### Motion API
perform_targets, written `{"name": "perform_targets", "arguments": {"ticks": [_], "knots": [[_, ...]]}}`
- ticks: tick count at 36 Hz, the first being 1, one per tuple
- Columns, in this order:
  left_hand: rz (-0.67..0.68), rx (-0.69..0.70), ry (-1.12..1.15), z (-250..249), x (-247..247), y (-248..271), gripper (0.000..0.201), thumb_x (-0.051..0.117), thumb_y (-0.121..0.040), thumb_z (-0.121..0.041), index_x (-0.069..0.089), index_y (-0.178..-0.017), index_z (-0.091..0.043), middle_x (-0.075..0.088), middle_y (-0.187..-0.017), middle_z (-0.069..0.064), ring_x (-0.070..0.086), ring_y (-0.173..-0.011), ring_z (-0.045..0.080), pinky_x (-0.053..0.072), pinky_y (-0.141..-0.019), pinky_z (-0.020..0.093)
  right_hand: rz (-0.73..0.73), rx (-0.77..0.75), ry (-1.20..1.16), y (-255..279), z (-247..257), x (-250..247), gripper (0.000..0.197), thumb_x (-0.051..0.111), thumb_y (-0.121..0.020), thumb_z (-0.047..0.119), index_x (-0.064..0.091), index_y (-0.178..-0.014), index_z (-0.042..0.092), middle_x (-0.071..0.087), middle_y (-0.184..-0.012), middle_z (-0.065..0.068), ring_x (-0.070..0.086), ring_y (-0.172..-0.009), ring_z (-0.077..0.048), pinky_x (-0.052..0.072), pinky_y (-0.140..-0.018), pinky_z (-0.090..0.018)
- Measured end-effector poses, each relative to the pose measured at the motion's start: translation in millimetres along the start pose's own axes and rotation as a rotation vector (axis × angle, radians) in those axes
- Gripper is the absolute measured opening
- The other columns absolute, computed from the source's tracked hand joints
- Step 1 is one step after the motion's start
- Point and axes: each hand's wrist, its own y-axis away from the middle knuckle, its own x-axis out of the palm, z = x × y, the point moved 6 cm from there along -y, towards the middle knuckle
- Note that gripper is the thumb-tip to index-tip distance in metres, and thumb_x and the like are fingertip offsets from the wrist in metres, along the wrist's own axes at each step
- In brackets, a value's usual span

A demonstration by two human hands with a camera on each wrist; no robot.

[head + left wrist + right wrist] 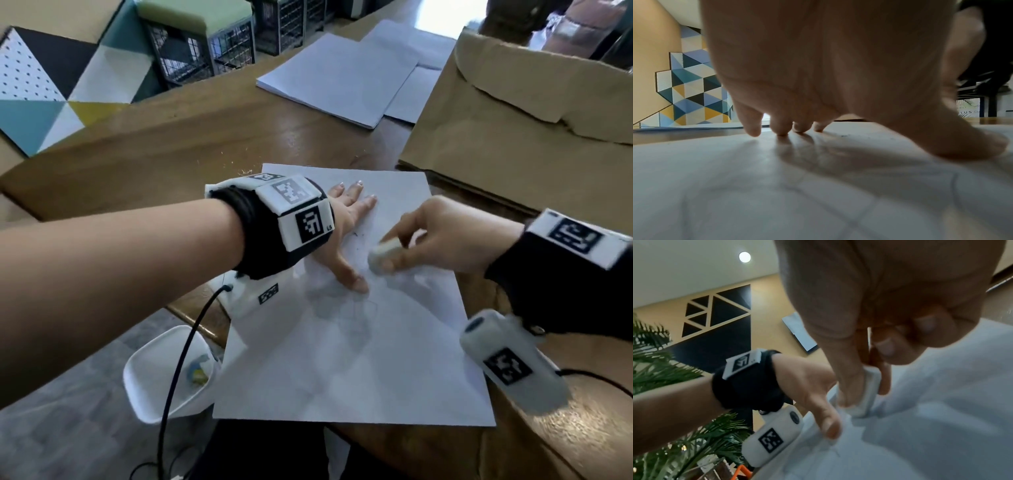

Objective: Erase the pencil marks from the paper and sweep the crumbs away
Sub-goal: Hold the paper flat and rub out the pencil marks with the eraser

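So, right hand (435,236): fingers and thumb pinching a white eraser (383,255), its tip down on the paper (359,342), just beside the left thumb.
Left hand (346,226): flat, fingers spread straight, pressing the sheet down at its far left part; holds nothing.
Paper: lies on the wooden table (171,154), near edge overhanging toward the person; faint pencil lines (363,315) mid-sheet, a few dark crumbs (354,235) near the left hand.
Handling: sheet looks light, thin, slides and creases easily, so best pinned flat close to the rubbing spot; eraser small, soft, best gripped low on its sides.
Around: white stack of paper (339,78) far side, brown bag (520,137) right, white bin (164,373) below table edge.
Progress: erasing underway, sweeping not yet done.
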Motion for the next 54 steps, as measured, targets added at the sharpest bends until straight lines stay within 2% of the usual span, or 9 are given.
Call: {"name": "perform_targets", "arguments": {"ticks": [10, 17, 22, 28, 36, 41, 45, 50, 54], "knots": [[-0.016, 0.01, -0.007, -1, 0, 2, 0.13, 0.067, -0.063, -0.068, -0.017, -0.149, -0.018, -0.022, -0.157, 0.005, -0.013, -0.147, 0.023, 0.001, -0.12, 0.044, -0.151, 0.005, -0.054, -22, -3, -16, 0.033, 0.076, -0.072, 0.032, 0.074, -0.095, 0.009, 0.063, -0.085, -0.018, 0.048, -0.069, -0.015, 0.04, -0.065, -0.025], [0.014, 0.005, -0.025, -3, -1, -1, 0.131, 0.067, -0.063, -0.068, -0.02, -0.148, -0.019, -0.025, -0.156, 0.004, -0.015, -0.146, 0.023, 0.002, -0.12, 0.046, 0.139, -0.024, 0.153, 1, 1, 2, 0.024, 0.077, -0.069, 0.038, 0.074, -0.092, 0.031, 0.067, -0.084, 0.008, 0.05, -0.063, -0.006, 0.038, -0.067, -0.02], [0.014, 0.018, -0.03, -4, 0, 1, 0.129, 0.065, -0.064, -0.068, -0.02, -0.148, -0.019, -0.025, -0.156, 0.006, -0.014, -0.146, 0.025, 0.002, -0.12, 0.043, -0.126, 0.008, 0.081, -25, 2, -19, 0.043, 0.076, -0.072, 0.037, 0.07, -0.1, 0.005, 0.064, -0.101, -0.022, 0.059, -0.086, -0.032, 0.049, -0.084, -0.037], [0.012, 0.007, -0.018, -2, -1, 1, 0.129, 0.067, -0.064, -0.067, -0.02, -0.148, -0.021, -0.025, -0.156, 0.003, -0.014, -0.146, 0.023, 0.001, -0.12, 0.043, 0.064, -0.087, 0.079, 7, -8, 3, 0.022, 0.077, -0.072, 0.027, 0.074, -0.094, 0.024, 0.055, -0.073, 0.012, 0.05, -0.056, 0.011, 0.037, -0.056, -0.008], [0.004, 0.013, -0.035, -3, 0, 1, 0.128, 0.065, -0.065, -0.069, -0.019, -0.148, -0.02, -0.024, -0.156, 0.005, -0.013, -0.146, 0.024, 0.001, -0.118, 0.041, -0.165, 0.019, 0.048, -18, -2, -20, 0.039, 0.077, -0.071, 0.033, 0.072, -0.099, 0.006, 0.063, -0.092, -0.02, 0.054, -0.077, -0.027, 0.047, -0.078, -0.035], [-0.013, 0.012, -0.031, -3, -1, 0, 0.128, 0.066, -0.064, -0.068, -0.019, -0.148, -0.022, -0.022, -0.157, 0.005, -0.012, -0.147, 0.024, 0.0, -0.118, 0.041, 0.028, -0.061, 0.081, 8, -8, 2, 0.022, 0.077, -0.07, 0.03, 0.074, -0.092, 0.024, 0.056, -0.075, 0.012, 0.051, -0.06, 0.004, 0.037, -0.061, -0.011], [0.002, 0.004, -0.056, -4, -2, -2, 0.129, 0.067, -0.064, -0.067, -0.021, -0.148, -0.022, -0.023, -0.157, 0.005, -0.012, -0.147, 0.025, 0.0, -0.118, 0.043, 0.091, 0.026, 0.061, 2, -10, -2, 0.022, 0.078, -0.066, 0.04, 0.073, -0.086, 0.034, 0.068, -0.087, 0.009, 0.058, -0.08, -0.009, 0.045, -0.081, -0.025], [-0.005, 0.011, -0.061, -5, -3, 1, 0.128, 0.067, -0.066, -0.066, -0.019, -0.148, -0.019, -0.021, -0.157, 0.007, -0.01, -0.147, 0.026, 0.002, -0.118, 0.041, -0.144, 0.098, -0.122, -24, -6, -25, 0.029, 0.079, -0.069, 0.037, 0.075, -0.092, 0.021, 0.058, -0.072, 0.001, 0.047, -0.062, -0.011, 0.042, -0.055, -0.018], [-0.02, -0.002, -0.048, -4, -2, 0, 0.128, 0.068, -0.065, -0.065, -0.018, -0.149, -0.02, -0.02, -0.157, 0.005, -0.011, -0.147, 0.024, 0.0, -0.118, 0.039, -0.1, 0.064, -0.047, -7, -13, -11, 0.025, 0.079, -0.067, 0.038, 0.074, -0.087, 0.025, 0.07, -0.09, -0.002, 0.062, -0.085, -0.02, 0.049, -0.08, -0.031]]}}
